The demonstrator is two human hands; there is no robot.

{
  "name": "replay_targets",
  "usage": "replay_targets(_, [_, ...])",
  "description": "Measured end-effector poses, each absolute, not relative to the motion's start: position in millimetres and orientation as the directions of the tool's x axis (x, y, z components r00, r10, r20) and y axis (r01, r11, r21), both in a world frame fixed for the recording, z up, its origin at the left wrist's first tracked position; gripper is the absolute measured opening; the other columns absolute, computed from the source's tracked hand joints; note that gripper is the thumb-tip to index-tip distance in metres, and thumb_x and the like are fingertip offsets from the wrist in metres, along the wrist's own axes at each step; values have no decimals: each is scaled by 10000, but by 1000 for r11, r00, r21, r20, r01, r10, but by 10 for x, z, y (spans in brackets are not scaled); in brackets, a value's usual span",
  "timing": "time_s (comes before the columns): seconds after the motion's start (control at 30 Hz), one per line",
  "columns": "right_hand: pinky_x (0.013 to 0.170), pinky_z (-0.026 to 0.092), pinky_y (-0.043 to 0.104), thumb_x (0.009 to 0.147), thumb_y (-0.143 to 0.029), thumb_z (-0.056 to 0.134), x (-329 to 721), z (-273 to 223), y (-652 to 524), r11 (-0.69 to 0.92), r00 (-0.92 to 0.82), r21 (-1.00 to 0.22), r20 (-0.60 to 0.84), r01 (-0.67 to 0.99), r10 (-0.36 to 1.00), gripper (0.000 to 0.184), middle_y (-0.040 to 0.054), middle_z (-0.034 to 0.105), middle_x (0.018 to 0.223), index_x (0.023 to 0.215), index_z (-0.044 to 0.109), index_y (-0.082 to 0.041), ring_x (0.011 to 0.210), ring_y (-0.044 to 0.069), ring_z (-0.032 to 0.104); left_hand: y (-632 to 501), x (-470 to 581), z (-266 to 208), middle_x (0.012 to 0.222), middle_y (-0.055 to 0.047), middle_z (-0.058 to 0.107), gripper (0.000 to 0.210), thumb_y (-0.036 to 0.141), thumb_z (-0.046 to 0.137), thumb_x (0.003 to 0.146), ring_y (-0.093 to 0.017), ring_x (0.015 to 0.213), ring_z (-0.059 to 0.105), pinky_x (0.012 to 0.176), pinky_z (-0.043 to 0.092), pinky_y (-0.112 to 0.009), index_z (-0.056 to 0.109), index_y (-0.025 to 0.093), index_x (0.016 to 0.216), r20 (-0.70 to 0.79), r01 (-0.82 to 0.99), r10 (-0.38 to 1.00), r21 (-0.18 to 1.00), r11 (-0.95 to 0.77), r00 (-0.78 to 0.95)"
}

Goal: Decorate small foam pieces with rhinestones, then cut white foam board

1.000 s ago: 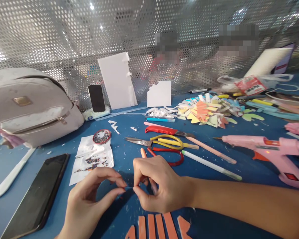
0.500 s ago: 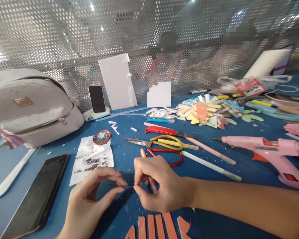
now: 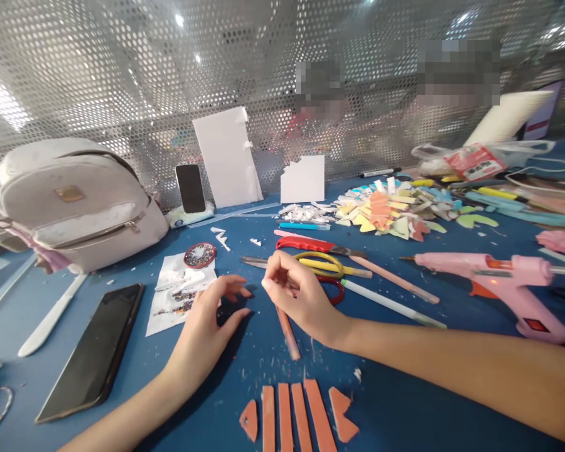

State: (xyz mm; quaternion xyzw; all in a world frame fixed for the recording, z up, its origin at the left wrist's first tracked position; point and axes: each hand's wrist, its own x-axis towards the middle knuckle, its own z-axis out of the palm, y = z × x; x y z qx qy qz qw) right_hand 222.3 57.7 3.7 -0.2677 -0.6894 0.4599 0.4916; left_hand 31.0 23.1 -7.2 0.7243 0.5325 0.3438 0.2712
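Note:
My left hand (image 3: 216, 320) hovers above the blue tabletop with thumb and fingers apart and nothing between them. It is beside a white paper sheet (image 3: 156, 317) scattered with dark, glittery bits. A little to its right, my right hand (image 3: 304, 295) is closed in a pinch; whatever its fingertips hold is hidden or too small to name. Beneath that hand lies an orange-pink marker (image 3: 289, 339). Yellow-handled scissors (image 3: 327, 265) lie partly behind it. Nearer me, orange foam strips (image 3: 286, 414) are lined up between a pointed piece (image 3: 249, 420) and a tail-shaped piece (image 3: 342, 414).
A pink glue gun (image 3: 503, 276) lies at right. At left are a large phone (image 3: 91, 351), a white plastic knife (image 3: 51, 317) and a light backpack (image 3: 75, 201). Colourful foam scraps (image 3: 390, 207) are heaped at the back, near a red-handled cutter (image 3: 306, 243).
My hands have moved apart and away from me; the fine strand seen between them is no longer visible. The foam pieces and orange-pink marker show more fully, and the view has shifted slightly.

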Motion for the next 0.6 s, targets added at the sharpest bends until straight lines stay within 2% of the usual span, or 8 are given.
replay_targets(0.23, [511, 290, 222, 900, -247, 558, 2200, 14, 558, 494, -378, -864, 490, -92, 786, 159, -63, 403, 667, 786, 462, -191, 550, 93, 353, 343, 449, -14, 845, -2, 731, 305, 166, 625, 852, -216, 813, 649, 839, 438, -381, 570, 231, 1145, 249, 600, 940, 723, -341, 235])
replay_targets(0.37, [517, 286, 222, 886, -237, 571, 2193, -5, 551, 543, -382, -837, 524, -64, 762, 149, -67, 404, 639, 791, 467, -190, 552, 98, 347, 334, 521, 6, 775, 22, 698, 313, 135, 587, 838, -186, 748, 661, 751, 478, -312, 573, 233, 1134, 265, 526, 930, 768, -364, 256])
replay_targets(0.47, [517, 286, 222, 887, -242, 572, 2200, -2, 543, 563, -364, -824, 543, -59, 757, 152, -67, 403, 648, 790, 467, -189, 548, 94, 344, 305, 525, 8, 816, 12, 671, 324, 149, 572, 846, -181, 814, 671, 804, 503, -316, 545, 226, 1159, 302, 445, 929, 817, -367, 213])
replay_targets(0.6, [507, 294, 219, 892, -238, 559, 2224, 17, 513, 555, -393, -830, 528, -54, 753, 150, -65, 411, 648, 789, 459, -194, 537, 92, 358, 209, 448, 0, 811, 13, 629, 351, 200, 616, 841, -160, 780, 653, 815, 529, -324, 502, 206, 1173, 315, 325, 939, 881, -343, 135])
